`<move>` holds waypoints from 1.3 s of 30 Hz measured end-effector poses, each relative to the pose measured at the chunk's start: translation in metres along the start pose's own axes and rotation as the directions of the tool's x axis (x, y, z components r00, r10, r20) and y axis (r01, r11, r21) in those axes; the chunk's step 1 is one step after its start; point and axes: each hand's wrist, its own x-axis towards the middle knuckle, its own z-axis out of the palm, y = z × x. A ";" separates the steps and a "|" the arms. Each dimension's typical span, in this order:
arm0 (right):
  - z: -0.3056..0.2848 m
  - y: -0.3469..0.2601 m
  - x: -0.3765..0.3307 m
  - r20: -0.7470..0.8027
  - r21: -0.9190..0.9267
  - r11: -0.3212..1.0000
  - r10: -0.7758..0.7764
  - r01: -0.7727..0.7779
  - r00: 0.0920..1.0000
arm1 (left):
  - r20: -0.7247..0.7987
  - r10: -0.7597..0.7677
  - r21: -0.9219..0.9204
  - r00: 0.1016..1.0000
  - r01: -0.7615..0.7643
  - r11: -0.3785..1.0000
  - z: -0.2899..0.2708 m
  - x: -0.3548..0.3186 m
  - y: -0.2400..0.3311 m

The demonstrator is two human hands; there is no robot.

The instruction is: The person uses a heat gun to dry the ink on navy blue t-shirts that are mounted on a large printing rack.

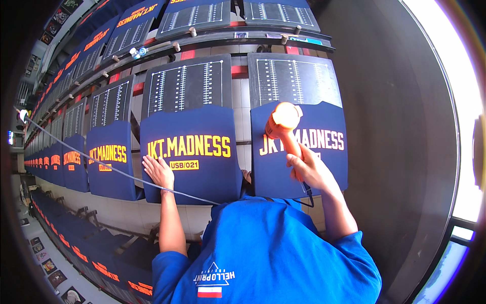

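Note:
My right hand [313, 168] is closed around the handle of an orange hair dryer [281, 121]. The dryer is over a navy shirt [324, 177] on the right-hand printing board and hides part of its print, which looks pale under bright light. My left hand [160, 173] lies flat, fingers stretched out, on the lower left part of another navy shirt [202, 182]. That shirt bears yellow-orange block lettering with a small yellow bar below. Each shirt is stretched over a dark board [190, 83] with white ruler marks.
A grey cord [126, 176] runs slantwise across the left boards to my waist. More boards with printed navy shirts [107, 157] recede leftward, with another row beyond a dark rail [217, 44] with pegs. A grey wall [395, 126] stands at the right. Behind me runs another shirt row [96, 253].

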 end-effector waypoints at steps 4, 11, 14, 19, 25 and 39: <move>-0.007 -0.004 0.013 0.039 0.047 0.998 -0.032 0.030 0.999 | -0.013 0.068 -0.031 0.998 -0.068 0.997 -0.002 -0.019 0.015; 0.005 -0.011 -0.011 0.124 0.026 0.997 0.063 -0.067 0.990 | -0.016 0.105 -0.300 0.994 -0.105 0.948 -0.006 -0.046 0.013; 0.015 -0.009 -0.020 0.097 0.029 0.996 0.080 -0.083 0.992 | 0.165 -0.131 -0.957 0.978 0.191 0.220 -0.017 -0.037 0.000; 0.015 -0.015 -0.029 0.091 0.017 0.985 0.168 -0.170 0.982 | 0.443 -0.052 -0.829 0.895 0.387 -0.404 -0.074 -0.030 0.010; -0.003 -0.001 -0.052 -0.050 0.022 0.981 0.191 -0.190 0.980 | 0.393 0.084 -0.812 0.916 0.388 -0.436 -0.084 -0.042 0.019; -0.078 0.017 -0.070 0.010 -0.051 0.982 0.184 -0.184 0.983 | 0.334 -0.421 -0.912 0.843 0.401 0.079 -0.033 -0.130 0.063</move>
